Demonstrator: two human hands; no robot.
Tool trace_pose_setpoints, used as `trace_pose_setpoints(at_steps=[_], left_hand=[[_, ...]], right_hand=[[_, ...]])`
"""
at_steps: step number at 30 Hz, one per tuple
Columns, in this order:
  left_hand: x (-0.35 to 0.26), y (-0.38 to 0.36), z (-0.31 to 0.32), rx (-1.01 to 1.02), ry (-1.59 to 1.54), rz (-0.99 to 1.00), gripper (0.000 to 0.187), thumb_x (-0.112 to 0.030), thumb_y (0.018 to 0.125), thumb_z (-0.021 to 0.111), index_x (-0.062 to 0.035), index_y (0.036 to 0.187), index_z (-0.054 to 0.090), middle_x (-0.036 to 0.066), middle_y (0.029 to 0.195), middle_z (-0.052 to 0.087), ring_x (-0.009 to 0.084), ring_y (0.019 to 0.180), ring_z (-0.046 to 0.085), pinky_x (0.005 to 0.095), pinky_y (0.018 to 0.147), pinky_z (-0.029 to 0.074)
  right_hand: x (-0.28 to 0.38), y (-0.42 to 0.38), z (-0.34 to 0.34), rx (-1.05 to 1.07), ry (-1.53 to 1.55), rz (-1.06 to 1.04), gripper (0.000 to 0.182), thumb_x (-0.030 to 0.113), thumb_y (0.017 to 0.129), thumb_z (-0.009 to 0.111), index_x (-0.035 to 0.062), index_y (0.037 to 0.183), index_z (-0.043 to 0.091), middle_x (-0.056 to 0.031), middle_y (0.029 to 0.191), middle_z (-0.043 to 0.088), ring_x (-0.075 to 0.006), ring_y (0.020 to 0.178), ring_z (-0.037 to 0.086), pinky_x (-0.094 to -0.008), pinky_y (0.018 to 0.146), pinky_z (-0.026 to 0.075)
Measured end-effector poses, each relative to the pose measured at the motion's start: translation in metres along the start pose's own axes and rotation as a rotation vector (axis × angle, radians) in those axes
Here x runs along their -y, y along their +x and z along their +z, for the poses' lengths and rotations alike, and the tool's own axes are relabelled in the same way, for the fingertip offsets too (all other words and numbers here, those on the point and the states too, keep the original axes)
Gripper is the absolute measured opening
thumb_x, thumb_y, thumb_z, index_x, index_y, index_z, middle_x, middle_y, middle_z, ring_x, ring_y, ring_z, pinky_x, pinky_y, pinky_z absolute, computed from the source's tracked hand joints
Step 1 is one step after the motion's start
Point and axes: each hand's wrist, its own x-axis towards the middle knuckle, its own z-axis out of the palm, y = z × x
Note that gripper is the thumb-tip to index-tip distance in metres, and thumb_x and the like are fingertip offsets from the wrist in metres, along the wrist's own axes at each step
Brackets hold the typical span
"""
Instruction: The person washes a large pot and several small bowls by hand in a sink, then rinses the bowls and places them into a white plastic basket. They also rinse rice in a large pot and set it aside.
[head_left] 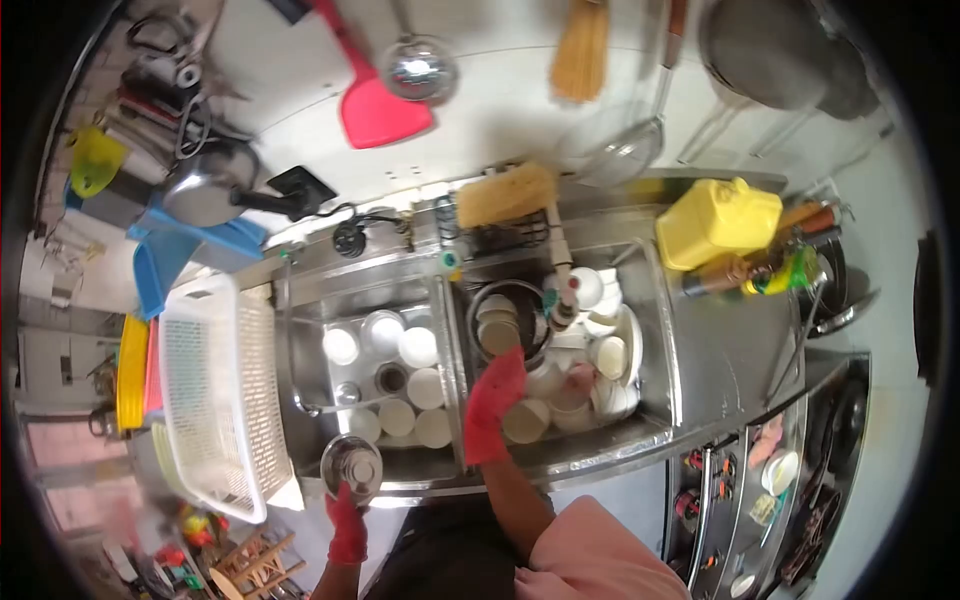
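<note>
Gloves, red, on both hands. Left hand [346, 515] pinches a round metal lid [352, 465] by its near rim, held over the front edge of the left sink [300, 370], which holds white cups [418, 347] mouth down. Right hand [492, 405] reaches into the right sink [655, 330], fingers curled among stacked bowls [525, 420]; whether its grip closes on one, cannot tell. White basket [215, 395] stands left of the sinks.

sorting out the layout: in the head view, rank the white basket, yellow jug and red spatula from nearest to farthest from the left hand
From the left hand:
1. white basket, just to its left on the counter
2. red spatula, hanging on the wall above
3. yellow jug, far right behind the sink
</note>
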Motion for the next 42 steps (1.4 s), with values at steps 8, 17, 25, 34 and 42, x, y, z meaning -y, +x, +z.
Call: trace_pose_setpoints(at_steps=[8,17,25,34,42], left_hand=[[0.012,0.017,-0.034,0.050,-0.051,-0.036,0.044,-0.028,0.091,0.068,-0.0137,0.130,0.052,0.007,0.105,0.066,0.0176,0.073,0.065,0.0280,0.047,0.046],[-0.002,0.028,-0.043,-0.003,0.082,-0.008,0.047,-0.033,0.092,0.067,-0.0130,0.132,0.051,0.007,0.097,0.069,0.0164,0.072,0.068,0.0268,0.046,0.045],[0.005,0.045,-0.010,0.129,0.075,0.064,0.048,-0.027,0.093,0.069,-0.0088,0.133,0.050,0.010,0.096,0.069,0.0195,0.071,0.069,0.0292,0.045,0.048],[0.005,0.027,0.056,0.210,0.213,0.217,0.047,-0.027,0.091,0.070,-0.0077,0.131,0.054,0.011,0.101,0.068,0.0186,0.067,0.066,0.0283,0.039,0.047],[-0.007,0.001,0.066,0.260,0.284,0.256,0.042,-0.026,0.093,0.067,-0.0068,0.128,0.055,0.007,0.098,0.067,0.0165,0.069,0.066,0.0273,0.042,0.049]], right_hand=[[-0.019,-0.157,0.109,1.279,0.861,0.954,0.023,0.020,0.097,0.060,0.0053,0.115,0.065,-0.0038,0.095,0.064,-0.0158,0.085,0.064,-0.0304,0.077,0.054],[0.000,-0.166,0.101,1.640,0.509,0.922,0.027,0.033,0.097,0.058,0.0089,0.107,0.065,-0.0066,0.091,0.065,-0.0172,0.083,0.063,-0.0354,0.075,0.051],[-0.046,0.049,-0.106,0.950,-0.436,-0.203,0.029,0.011,0.091,0.056,0.0042,0.118,0.063,-0.0134,0.107,0.069,-0.0237,0.100,0.067,-0.0373,0.088,0.054],[-0.179,0.253,-0.399,-0.384,-1.348,0.019,0.079,0.047,0.097,0.051,-0.0052,0.152,0.025,-0.0268,0.157,0.026,-0.0412,0.146,0.024,-0.0514,0.120,0.017],[-0.116,0.315,-0.227,-0.015,-0.997,-0.439,0.077,0.044,0.090,0.062,-0.0014,0.147,0.038,-0.0218,0.154,0.036,-0.0359,0.143,0.034,-0.0503,0.119,0.020]])
